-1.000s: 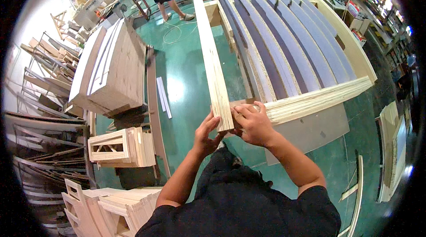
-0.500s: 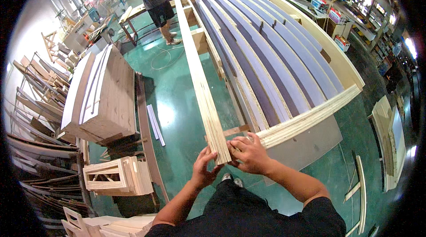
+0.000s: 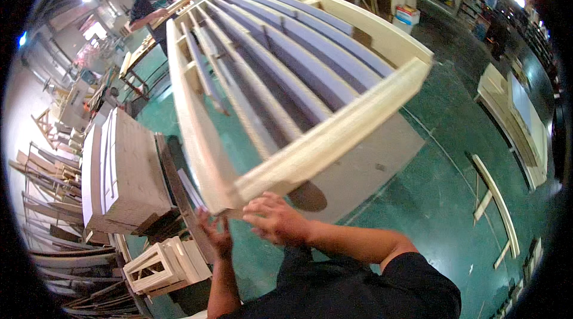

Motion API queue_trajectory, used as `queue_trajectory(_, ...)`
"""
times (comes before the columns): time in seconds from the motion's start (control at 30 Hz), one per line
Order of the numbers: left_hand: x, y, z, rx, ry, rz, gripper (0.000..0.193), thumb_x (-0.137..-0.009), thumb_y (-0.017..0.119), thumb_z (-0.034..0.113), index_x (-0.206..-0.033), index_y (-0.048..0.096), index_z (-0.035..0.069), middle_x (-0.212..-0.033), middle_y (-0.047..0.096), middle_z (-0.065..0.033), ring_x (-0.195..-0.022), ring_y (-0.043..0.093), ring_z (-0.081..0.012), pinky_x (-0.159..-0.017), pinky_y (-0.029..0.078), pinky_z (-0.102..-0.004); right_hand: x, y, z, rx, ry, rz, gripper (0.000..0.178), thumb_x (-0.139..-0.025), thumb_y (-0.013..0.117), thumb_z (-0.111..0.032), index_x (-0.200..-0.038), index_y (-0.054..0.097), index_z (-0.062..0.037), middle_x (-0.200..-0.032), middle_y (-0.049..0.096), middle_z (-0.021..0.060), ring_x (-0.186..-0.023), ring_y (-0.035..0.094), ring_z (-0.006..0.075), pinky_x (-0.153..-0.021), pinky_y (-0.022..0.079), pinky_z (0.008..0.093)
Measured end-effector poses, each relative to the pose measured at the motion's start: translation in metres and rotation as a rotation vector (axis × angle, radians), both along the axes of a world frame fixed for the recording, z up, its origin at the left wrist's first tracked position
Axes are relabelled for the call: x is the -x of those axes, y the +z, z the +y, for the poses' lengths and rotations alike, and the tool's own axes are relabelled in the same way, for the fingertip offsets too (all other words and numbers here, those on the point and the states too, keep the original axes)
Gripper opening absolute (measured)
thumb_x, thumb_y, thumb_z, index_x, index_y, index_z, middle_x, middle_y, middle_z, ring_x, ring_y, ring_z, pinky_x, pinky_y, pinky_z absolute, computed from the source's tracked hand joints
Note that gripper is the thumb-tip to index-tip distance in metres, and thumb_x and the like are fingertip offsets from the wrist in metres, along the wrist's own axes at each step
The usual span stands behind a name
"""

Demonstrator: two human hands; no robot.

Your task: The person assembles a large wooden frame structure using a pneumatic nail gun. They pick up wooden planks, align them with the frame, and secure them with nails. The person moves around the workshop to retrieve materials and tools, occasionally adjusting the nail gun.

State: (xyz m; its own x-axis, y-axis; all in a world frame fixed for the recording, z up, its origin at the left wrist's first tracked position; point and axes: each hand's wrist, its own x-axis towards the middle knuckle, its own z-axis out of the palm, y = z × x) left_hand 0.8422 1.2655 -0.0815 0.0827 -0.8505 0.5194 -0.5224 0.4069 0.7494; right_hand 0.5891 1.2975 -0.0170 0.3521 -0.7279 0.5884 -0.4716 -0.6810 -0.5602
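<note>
A large wooden frame (image 3: pixel 334 140) of pale laminated boards fills the middle, with several curved, purple-grey slats (image 3: pixel 286 68) running lengthwise inside it. Its left side board (image 3: pixel 194 128) and near end board meet in a corner in front of me. At that corner my right hand (image 3: pixel 277 220) is closed, bent fingers against the lower edge of the end board. Just left of it, my left hand (image 3: pixel 218 232) is raised with fingers spread, their tips at or very near the bottom of the side board. Motion blurs both hands somewhat.
A person (image 3: pixel 152 17) stands at the far left end of the frame, hands on a board. To my left are a stack of panels (image 3: pixel 128 170) and small wooden frames (image 3: pixel 164 265). A flat sheet (image 3: pixel 370 164) lies under the frame; a curved wooden piece (image 3: pixel 498 205) lies right.
The side board's near end, apart from the end board before, now meets it at the corner. My left hand has loosened and spread its fingers. The view has swung right.
</note>
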Motion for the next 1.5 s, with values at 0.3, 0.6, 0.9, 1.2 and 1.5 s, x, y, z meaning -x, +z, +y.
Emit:
queue_trajectory(0.3, 0.303, 0.008, 0.169, -0.761, -0.657, 0.691, 0.028, -0.101, 0.056, 0.025, -0.101, 0.07, 0.001, -0.118, 0.067, -0.0169, -0.107, 0.062, -0.0238, -0.097, 0.049, -0.0379, 0.215, -0.037, 0.228, -0.256, -0.246, -0.236, 0.038, -0.085, 0.068, -0.015, -0.12, 0.062, -0.0031, -0.122, 0.061, 0.0176, -0.116, 0.057, 0.0363, -0.099, 0.046, 0.047)
queue_trajectory(0.6, 0.585, -0.023, 0.263, -1.958, -0.957, 1.314, 0.078, -0.096, 0.034, 0.068, -0.147, 0.041, 0.009, -0.15, 0.045, -0.0148, -0.134, 0.046, -0.038, -0.11, 0.036, -0.0548, 0.464, -0.117, 0.278, -0.463, -0.91, 0.045, 0.045, -0.097, 0.048, -0.024, -0.139, 0.051, -0.01, -0.135, 0.055, 0.0148, -0.131, 0.045, 0.0343, -0.112, 0.021, 0.0605)
queue_trajectory(0.9, 0.863, -0.095, 0.232, -1.849, -1.448, 0.753, 0.038, -0.102, 0.05, 0.037, -0.12, 0.059, 0.005, -0.116, 0.068, -0.015, -0.107, 0.065, -0.027, -0.09, 0.051, -0.0352, 0.746, -0.295, 0.485, -1.407, -1.18, -0.055, 0.042, -0.099, 0.048, -0.033, -0.135, 0.052, -0.0114, -0.112, 0.062, 0.0215, -0.101, 0.06, 0.0418, -0.089, 0.047, 0.0523)
queue_trajectory(1.2, 1.081, -0.065, 0.115, -1.474, -1.477, 0.565, 0.021, -0.1, 0.058, 0.032, -0.1, 0.061, 0.01, -0.094, 0.069, -0.005, -0.082, 0.064, -0.013, -0.069, 0.047, -0.027, 0.957, -0.306, 0.453, -1.754, -1.35, -0.002, 0.041, -0.1, 0.047, -0.04, -0.116, 0.063, -0.0061, -0.088, 0.065, 0.0173, -0.083, 0.064, 0.0394, -0.075, 0.049, 0.0518)
queue_trajectory(1.5, 1.21, -0.093, -0.031, -1.219, -1.089, 0.498, 0.02, -0.098, 0.059, 0.023, -0.101, 0.062, 0.003, -0.09, 0.067, -0.0041, -0.08, 0.06, -0.012, -0.071, 0.049, -0.0294, 1.244, -0.353, 0.25, -1.66, -0.661, 0.22, 0.051, -0.101, 0.047, -0.046, -0.114, 0.067, -0.0011, -0.077, 0.068, 0.017, -0.074, 0.067, 0.0375, -0.071, 0.053, 0.052)
